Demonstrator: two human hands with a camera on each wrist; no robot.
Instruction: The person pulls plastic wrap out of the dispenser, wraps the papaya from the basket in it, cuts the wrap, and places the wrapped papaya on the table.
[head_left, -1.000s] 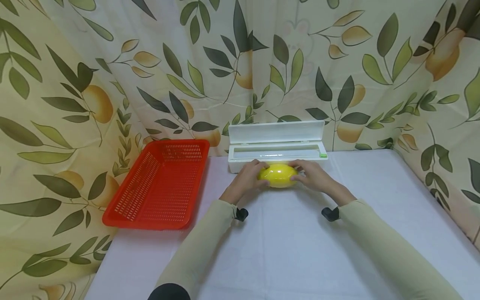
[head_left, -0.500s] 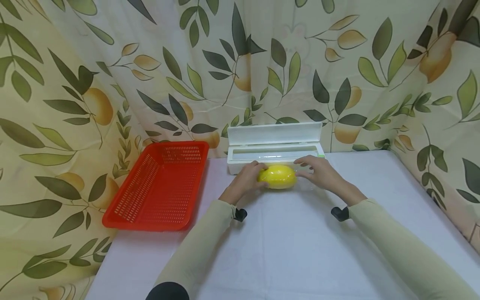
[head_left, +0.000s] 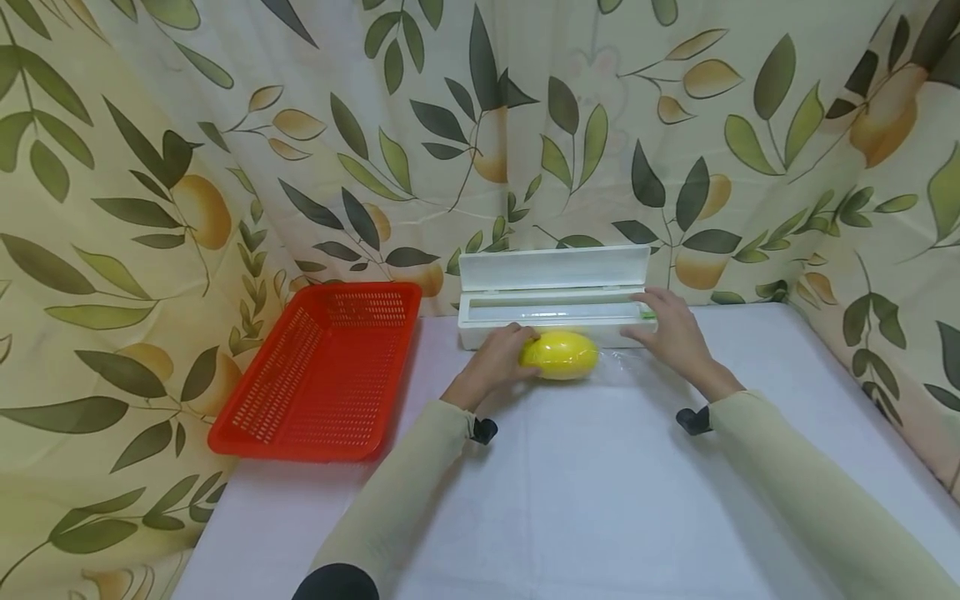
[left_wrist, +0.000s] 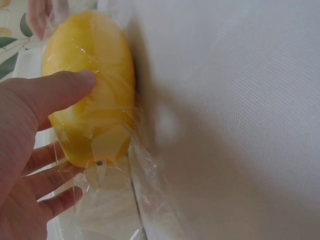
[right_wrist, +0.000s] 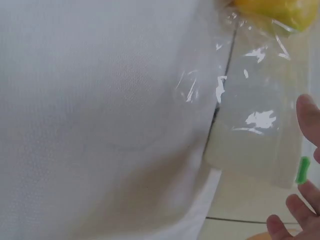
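Lemon (head_left: pixel 560 355), film-wrapped, on tabletop (head_left: pixel 585 483) before cling-film dispenser (head_left: pixel 553 293); our left hand (head_left: pixel 501 360) cups it, right hand (head_left: pixel 672 330), fingers straight, reaches the green slide cutter (head_left: pixel 647 313). Step: cutting; next, we judge, slide the cutter across.

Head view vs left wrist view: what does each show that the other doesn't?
Only the head view: the red perforated plastic basket, the open white plastic film dispenser box, and the right hand reaching its green slider.
Only the left wrist view: creases of the clear cling film trailing off the fruit.
Both: the left hand gripping the yellow oval fruit on the white cloth table.
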